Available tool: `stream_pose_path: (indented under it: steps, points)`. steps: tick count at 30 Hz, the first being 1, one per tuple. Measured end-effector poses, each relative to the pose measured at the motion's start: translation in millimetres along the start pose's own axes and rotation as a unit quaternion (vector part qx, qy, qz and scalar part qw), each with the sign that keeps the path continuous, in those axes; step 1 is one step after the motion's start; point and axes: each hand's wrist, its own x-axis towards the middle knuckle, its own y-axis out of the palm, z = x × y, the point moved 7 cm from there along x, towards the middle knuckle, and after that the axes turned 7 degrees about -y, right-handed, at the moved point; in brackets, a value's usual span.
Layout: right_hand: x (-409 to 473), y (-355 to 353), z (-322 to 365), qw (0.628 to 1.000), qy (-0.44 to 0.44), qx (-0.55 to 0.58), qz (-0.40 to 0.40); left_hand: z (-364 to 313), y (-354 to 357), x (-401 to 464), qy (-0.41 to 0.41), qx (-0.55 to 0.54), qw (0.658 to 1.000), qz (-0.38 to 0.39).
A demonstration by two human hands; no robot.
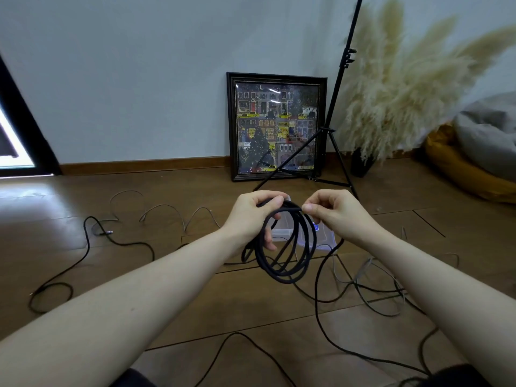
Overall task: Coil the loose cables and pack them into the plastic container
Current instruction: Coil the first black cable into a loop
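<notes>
A black cable (pixel 282 261) hangs in several loops in front of me. My left hand (pixel 251 216) grips the top of the coil, its fingers curled round the loops. My right hand (pixel 332 213) pinches a strand of the same cable at the top of the coil. The free tail of the black cable runs down to the right across the floor. Behind the coil, partly hidden by it and by my hands, a clear plastic container (pixel 321 241) stands on the floor.
Another black cable (pixel 89 247) and a grey cable (pixel 173 210) lie loose on the wooden floor at the left; more grey cable (pixel 371 289) lies at the right. A black tripod stand (pixel 332 141), a framed picture (pixel 276 127) and pampas grass (pixel 396 88) stand behind.
</notes>
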Motion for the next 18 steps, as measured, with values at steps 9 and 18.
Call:
stream_pose_path:
  steps: [9, 18]
  points:
    - [0.4, 2.5, 2.5, 1.000, -0.007, -0.013, 0.011, 2.4, 6.3, -4.2, -0.036, -0.014, 0.998, 0.048]
    - [1.5, 4.8, 0.6, 0.999, -0.017, -0.011, -0.025, 1.3, 9.1, -4.1, -0.063, -0.077, 0.992, 0.084]
